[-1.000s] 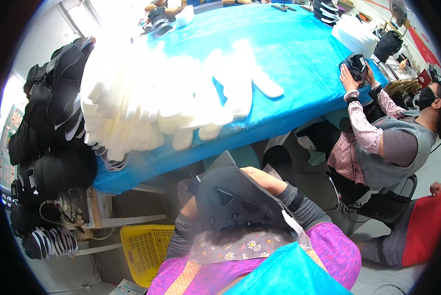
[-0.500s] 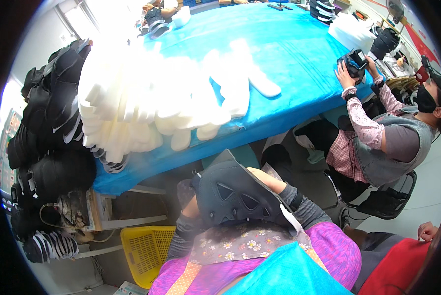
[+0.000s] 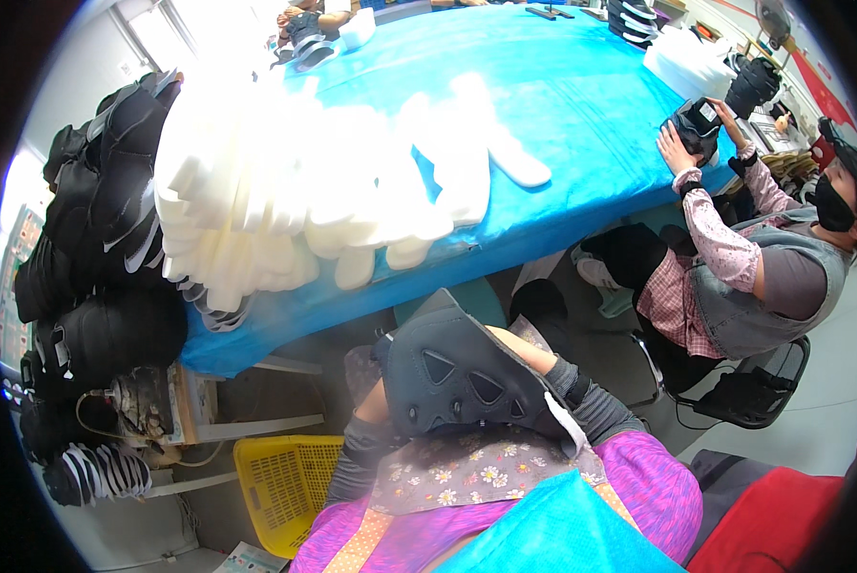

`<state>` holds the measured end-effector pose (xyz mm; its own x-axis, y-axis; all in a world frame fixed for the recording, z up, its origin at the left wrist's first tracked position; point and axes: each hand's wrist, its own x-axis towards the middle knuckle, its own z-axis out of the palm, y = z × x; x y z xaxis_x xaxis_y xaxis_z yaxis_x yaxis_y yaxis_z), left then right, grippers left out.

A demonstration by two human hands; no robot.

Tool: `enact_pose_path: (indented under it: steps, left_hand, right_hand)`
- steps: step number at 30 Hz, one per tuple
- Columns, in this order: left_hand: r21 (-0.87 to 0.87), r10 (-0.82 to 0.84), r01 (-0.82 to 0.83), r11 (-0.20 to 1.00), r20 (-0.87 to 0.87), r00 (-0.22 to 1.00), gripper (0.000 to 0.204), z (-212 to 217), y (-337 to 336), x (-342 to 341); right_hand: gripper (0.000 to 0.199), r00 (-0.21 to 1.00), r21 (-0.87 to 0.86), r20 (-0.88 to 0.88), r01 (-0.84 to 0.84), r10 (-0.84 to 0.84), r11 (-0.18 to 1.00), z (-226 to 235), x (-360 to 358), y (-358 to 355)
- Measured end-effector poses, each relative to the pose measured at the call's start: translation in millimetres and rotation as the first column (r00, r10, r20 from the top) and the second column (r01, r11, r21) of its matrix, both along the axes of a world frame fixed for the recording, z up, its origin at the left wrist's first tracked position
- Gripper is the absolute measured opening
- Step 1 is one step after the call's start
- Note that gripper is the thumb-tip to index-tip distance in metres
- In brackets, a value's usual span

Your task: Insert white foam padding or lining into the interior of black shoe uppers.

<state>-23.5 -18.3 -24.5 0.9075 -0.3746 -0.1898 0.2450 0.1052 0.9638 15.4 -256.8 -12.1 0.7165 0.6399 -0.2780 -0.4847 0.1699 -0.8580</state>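
Note:
In front of my lap I hold up a black shoe upper (image 3: 466,368) with triangular openings, a row of small eyelets and a white edge at its lower right. My left hand (image 3: 375,405) is at its left side; only the wrist and back of the hand show. My right hand (image 3: 522,351) reaches behind its upper right part. The fingers of both hands are hidden behind the upper, so their exact grip does not show. Below it lies the flowered cloth (image 3: 490,468) of my apron.
White sole-shaped pieces (image 3: 371,205) are heaped along the blue-covered table (image 3: 581,143). Black uppers (image 3: 113,220) are stacked at the left, above a yellow basket (image 3: 280,487). To the right a masked co-worker (image 3: 724,258) sits handling a black shoe (image 3: 696,132). Red clothing (image 3: 772,520) shows nearby.
The view has shifted slightly. My hands and the upper stay nearly as they were. A hand by the red clothing at right has left the view.

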Motion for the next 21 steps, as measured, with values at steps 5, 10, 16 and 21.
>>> enact_pose_path:
  steps: [5,10,16,21]
  left_hand:
    - [0.008,0.01,-0.01,1.0,-0.003,1.0,0.042,1.1,0.0,-0.3]
    - [0.008,0.009,-0.009,1.0,0.014,1.0,0.042,-0.2,-0.7,1.8]
    - [0.005,0.031,-0.031,0.999,0.019,0.999,0.041,0.2,4.2,-2.0]
    - [0.012,0.035,-0.035,0.999,0.038,0.999,0.04,-0.4,6.3,-3.2]
  right_hand:
    - [0.036,0.999,-0.066,-0.046,0.021,-0.024,0.998,8.4,-0.1,0.3]
    - [0.034,0.996,-0.036,0.044,0.076,-0.075,0.996,2.3,-6.0,-2.4]
    - [0.033,0.966,-0.012,0.214,0.148,-0.142,0.989,-3.5,-6.1,6.6]
    - [0.033,0.921,0.006,0.333,0.213,-0.203,0.977,-9.4,5.8,14.4]
